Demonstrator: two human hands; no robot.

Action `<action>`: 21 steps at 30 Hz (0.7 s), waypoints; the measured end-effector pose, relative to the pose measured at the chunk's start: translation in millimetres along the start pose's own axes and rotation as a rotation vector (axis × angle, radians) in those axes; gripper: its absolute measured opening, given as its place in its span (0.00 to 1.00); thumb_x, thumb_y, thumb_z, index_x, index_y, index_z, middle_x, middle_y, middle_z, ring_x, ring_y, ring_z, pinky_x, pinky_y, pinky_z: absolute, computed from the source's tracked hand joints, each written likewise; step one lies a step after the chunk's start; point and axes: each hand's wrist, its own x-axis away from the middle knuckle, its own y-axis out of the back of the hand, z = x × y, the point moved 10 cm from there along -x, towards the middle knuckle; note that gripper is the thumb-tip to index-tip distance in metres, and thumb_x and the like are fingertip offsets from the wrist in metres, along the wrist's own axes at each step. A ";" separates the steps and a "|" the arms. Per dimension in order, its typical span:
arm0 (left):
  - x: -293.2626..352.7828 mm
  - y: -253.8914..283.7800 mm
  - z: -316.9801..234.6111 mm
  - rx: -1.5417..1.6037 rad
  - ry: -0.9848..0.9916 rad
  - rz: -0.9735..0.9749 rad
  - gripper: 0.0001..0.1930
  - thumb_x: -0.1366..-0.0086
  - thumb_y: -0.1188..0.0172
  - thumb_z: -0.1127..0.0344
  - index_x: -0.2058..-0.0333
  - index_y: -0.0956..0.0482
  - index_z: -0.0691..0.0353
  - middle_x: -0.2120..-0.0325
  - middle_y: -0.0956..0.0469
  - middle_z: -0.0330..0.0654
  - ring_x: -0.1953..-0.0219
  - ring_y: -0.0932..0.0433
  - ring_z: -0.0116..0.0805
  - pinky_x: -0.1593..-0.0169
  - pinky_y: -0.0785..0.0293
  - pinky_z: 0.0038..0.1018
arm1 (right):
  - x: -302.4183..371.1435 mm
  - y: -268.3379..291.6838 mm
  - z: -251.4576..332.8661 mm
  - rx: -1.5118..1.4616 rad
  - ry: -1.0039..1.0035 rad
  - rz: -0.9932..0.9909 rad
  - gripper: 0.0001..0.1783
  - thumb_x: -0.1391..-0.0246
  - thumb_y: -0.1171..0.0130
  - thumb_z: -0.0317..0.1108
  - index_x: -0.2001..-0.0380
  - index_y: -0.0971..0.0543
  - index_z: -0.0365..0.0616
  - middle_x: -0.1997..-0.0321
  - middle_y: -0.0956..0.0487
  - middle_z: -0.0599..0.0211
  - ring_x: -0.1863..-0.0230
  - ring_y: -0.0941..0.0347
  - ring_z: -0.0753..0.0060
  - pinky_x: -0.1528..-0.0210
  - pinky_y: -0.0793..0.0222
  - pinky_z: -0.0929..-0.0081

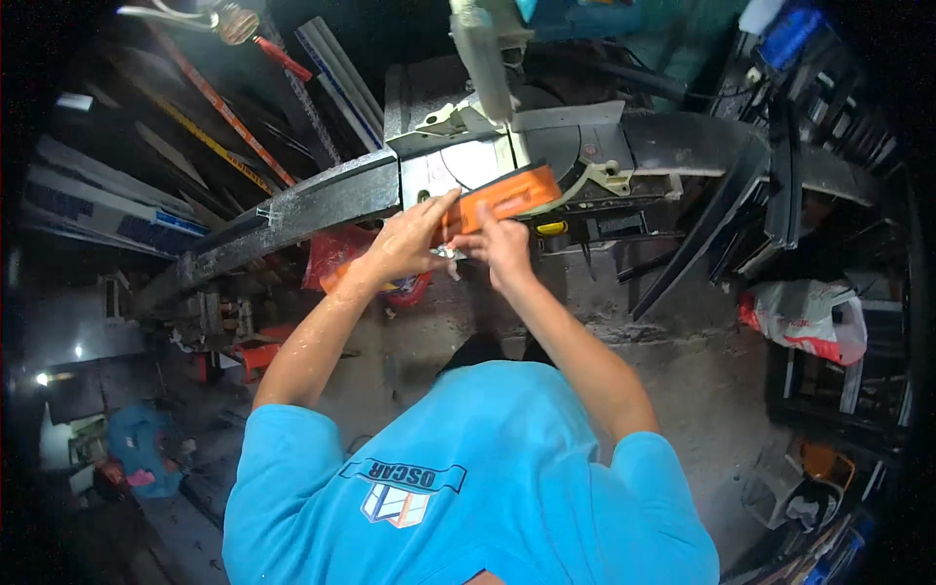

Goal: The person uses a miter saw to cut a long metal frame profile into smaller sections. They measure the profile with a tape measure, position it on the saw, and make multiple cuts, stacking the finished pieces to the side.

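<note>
Head view: there's the long orange tool [507,198] at the saw bed's [419,175] near edge, slanting near left to far right! The left hand [414,234] clasps its left part, hiding that end; the right hand [505,249] touches alongside, grip unclear. Grey floor [604,302], metal profiles [117,210] far left.

Bare, short-sleeved left arm [317,336] and bare right arm [580,346] reach forward, elbows bent outward, forearms converging; ungloved left hand [409,237] back upward, fingers angled forward-right, thumb spread apart below; ungloved right hand [504,249] just beside, index finger pointing forward, thumb toward left hand; right fingertips slightly blurred
</note>
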 end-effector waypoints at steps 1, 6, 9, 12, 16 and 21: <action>-4.7 5.7 -2.3 -0.080 -0.054 -0.125 0.52 0.55 0.20 0.63 0.30 0.36 0.56 0.42 0.26 0.54 0.43 0.23 0.59 0.42 0.24 0.46 | -5.7 -1.8 7.7 -0.042 -0.009 0.000 0.27 0.33 0.40 0.52 0.60 0.21 0.31 0.70 0.15 0.56 0.76 0.16 0.64 0.73 0.19 0.70; -59.1 11.3 50.0 -0.224 -0.103 -0.272 0.43 0.51 0.29 0.74 0.33 0.28 0.43 0.48 0.23 0.53 0.50 0.20 0.58 0.49 0.21 0.46 | -47.2 -17.4 22.1 -0.095 -0.105 0.049 0.29 0.29 0.46 0.51 0.45 0.27 0.31 0.54 0.17 0.45 0.60 0.14 0.58 0.59 0.16 0.62; -76.2 11.0 85.4 -0.229 -0.091 -0.212 0.41 0.47 0.34 0.78 0.34 0.26 0.39 0.53 0.23 0.51 0.54 0.21 0.57 0.51 0.23 0.46 | -35.7 -10.4 29.0 0.048 -0.067 0.135 0.26 0.31 0.45 0.46 0.42 0.27 0.35 0.49 0.18 0.47 0.56 0.15 0.60 0.57 0.17 0.63; -73.9 9.7 112.3 -0.268 -0.078 -0.247 0.42 0.48 0.36 0.81 0.34 0.26 0.39 0.53 0.23 0.51 0.50 0.23 0.55 0.47 0.25 0.43 | 0.3 20.0 25.4 0.146 -0.120 0.214 0.26 0.32 0.42 0.47 0.42 0.26 0.38 0.47 0.18 0.50 0.58 0.15 0.64 0.57 0.17 0.68; -70.8 16.0 125.3 -0.276 -0.090 -0.353 0.40 0.49 0.32 0.79 0.37 0.23 0.38 0.47 0.25 0.49 0.44 0.27 0.53 0.42 0.29 0.43 | 51.9 75.7 25.2 0.261 -0.166 0.144 0.26 0.32 0.41 0.49 0.43 0.24 0.38 0.48 0.16 0.52 0.58 0.16 0.67 0.58 0.18 0.72; -67.6 23.2 119.6 -0.461 -0.078 -0.561 0.38 0.51 0.25 0.72 0.40 0.20 0.35 0.31 0.39 0.52 0.34 0.37 0.56 0.35 0.36 0.49 | 94.6 127.9 8.5 0.290 -0.188 0.007 0.27 0.32 0.41 0.49 0.43 0.23 0.38 0.49 0.16 0.52 0.59 0.15 0.68 0.58 0.18 0.73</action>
